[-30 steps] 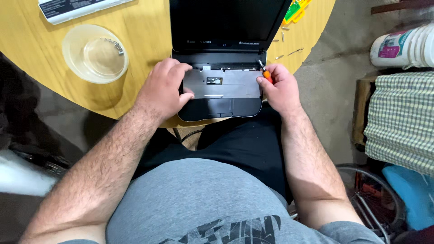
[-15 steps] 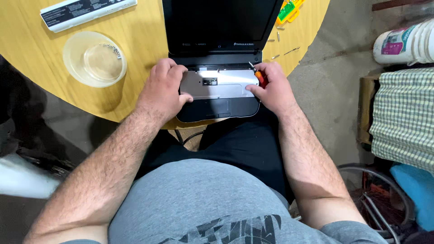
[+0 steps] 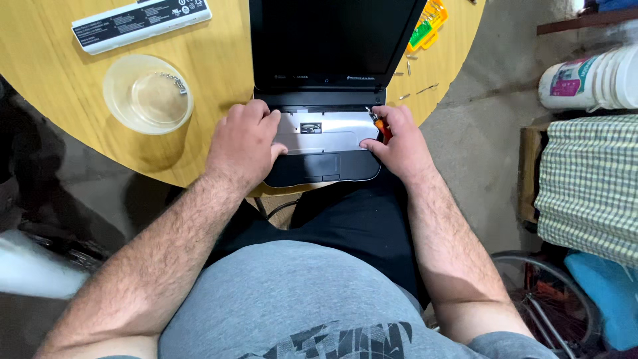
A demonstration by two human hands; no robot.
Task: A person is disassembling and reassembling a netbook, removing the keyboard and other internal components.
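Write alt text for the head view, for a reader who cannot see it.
Both hands rest on an open laptop with its keyboard removed, at the edge of a round wooden table; the left hand presses the metal tray, the right hand holds an orange screwdriver. A clear bowl and battery pack lie left.

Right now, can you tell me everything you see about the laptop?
The laptop is black and open, its dark screen switched off. It sits at the near edge of a round wooden table. The keyboard is gone, baring a silvery metal plate with a small slot; the black palm rest and touchpad remain. The left hand presses its left side. The right hand rests on its right side, holding an orange-handled screwdriver.
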